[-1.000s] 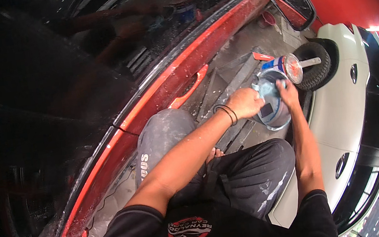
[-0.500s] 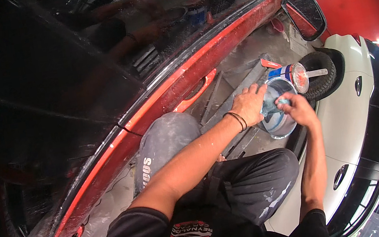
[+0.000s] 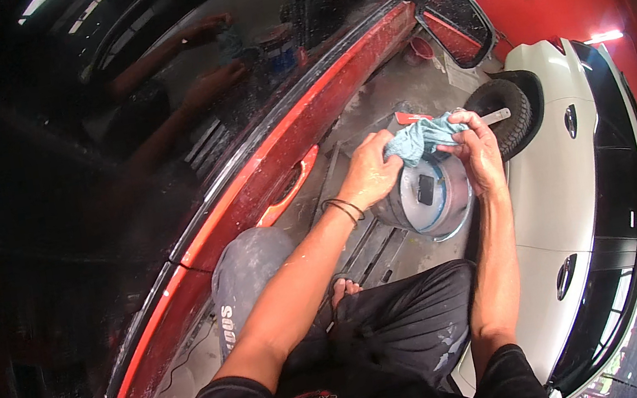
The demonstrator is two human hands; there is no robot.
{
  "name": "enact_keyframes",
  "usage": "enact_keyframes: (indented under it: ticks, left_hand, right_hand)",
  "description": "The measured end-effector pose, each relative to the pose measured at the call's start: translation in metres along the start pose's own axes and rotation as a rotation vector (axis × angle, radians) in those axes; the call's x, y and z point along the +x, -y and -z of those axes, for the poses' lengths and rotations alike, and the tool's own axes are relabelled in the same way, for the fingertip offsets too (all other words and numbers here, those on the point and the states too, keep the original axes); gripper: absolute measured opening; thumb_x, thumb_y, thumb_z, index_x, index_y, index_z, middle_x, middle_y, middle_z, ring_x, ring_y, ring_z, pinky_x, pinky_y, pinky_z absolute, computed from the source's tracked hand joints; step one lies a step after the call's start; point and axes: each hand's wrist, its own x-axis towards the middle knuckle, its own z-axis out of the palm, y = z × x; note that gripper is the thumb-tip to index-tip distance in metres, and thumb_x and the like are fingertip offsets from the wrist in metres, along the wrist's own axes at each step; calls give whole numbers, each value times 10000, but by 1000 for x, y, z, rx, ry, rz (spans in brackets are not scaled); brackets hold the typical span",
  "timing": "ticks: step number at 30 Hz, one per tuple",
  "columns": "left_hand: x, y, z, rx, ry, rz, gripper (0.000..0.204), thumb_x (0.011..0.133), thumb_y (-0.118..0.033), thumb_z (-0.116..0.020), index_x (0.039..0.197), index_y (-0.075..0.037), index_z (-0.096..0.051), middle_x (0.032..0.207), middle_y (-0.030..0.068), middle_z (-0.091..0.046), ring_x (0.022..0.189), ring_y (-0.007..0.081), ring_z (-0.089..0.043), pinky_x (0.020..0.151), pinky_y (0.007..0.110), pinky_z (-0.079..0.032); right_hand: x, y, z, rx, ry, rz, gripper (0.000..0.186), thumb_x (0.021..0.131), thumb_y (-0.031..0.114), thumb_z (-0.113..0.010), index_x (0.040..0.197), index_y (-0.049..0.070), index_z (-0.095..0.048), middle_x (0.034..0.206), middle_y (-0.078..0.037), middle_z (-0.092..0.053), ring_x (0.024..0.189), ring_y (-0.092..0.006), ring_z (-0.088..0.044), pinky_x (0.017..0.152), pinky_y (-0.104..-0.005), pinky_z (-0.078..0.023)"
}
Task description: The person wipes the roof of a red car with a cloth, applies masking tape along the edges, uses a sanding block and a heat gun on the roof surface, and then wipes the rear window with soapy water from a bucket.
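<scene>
A crumpled light-blue cloth (image 3: 423,139) stretches between my two hands. My left hand (image 3: 370,171) grips its left end, fingers closed on the fabric. The other end is pinched in my right hand (image 3: 479,150). Right below the cloth stands a clear round bucket (image 3: 452,208) with liquid in it, and a dark rectangle shows within its round opening. The can behind the bucket is mostly covered by the cloth and my hands; a pale flat stick (image 3: 497,116) juts out to the right there.
A red car door (image 3: 251,188) with its handle (image 3: 293,194) runs along my left, its side mirror (image 3: 455,20) sticking out ahead. Close on my right is a white car (image 3: 556,188). A loose tire (image 3: 504,109) leans near it. A pink bucket (image 3: 418,50) sits farther off.
Both hands have risen out of the bucket with the cloth, which is now spread between them above the rim. The whole view has shifted, moving the scene leftward.
</scene>
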Motion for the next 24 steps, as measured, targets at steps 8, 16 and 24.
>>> enact_keyframes:
  ticks: [8,16,24]
  left_hand:
    - [4,-4,9,238,-65,-152,463,839,-114,-724,1290,-29,-661,1187,196,-701,1065,367,-687,986,445,-530]
    - [16,-3,12,-68,-190,-44,282,851,-58,-685,1127,-2,-694,1207,213,-696,1094,350,-710,929,400,-566]
    - [20,-20,26,-973,-180,126,228,954,-21,-648,1182,-24,-650,1170,89,-711,1072,166,-695,948,322,-555]
  right_hand:
    - [-3,13,-30,285,186,44,227,907,-58,-595,1123,-2,-638,1130,-112,-625,977,-255,-701,902,-418,-605]
    - [12,-19,4,-466,-20,-9,528,847,-30,-505,1292,102,-757,1043,2,-681,878,-99,-618,811,-259,-526]
    - [15,-87,-50,158,244,-370,522,1119,431,-438,1454,52,-570,1348,-98,-676,1200,-242,-665,1024,-468,-561]
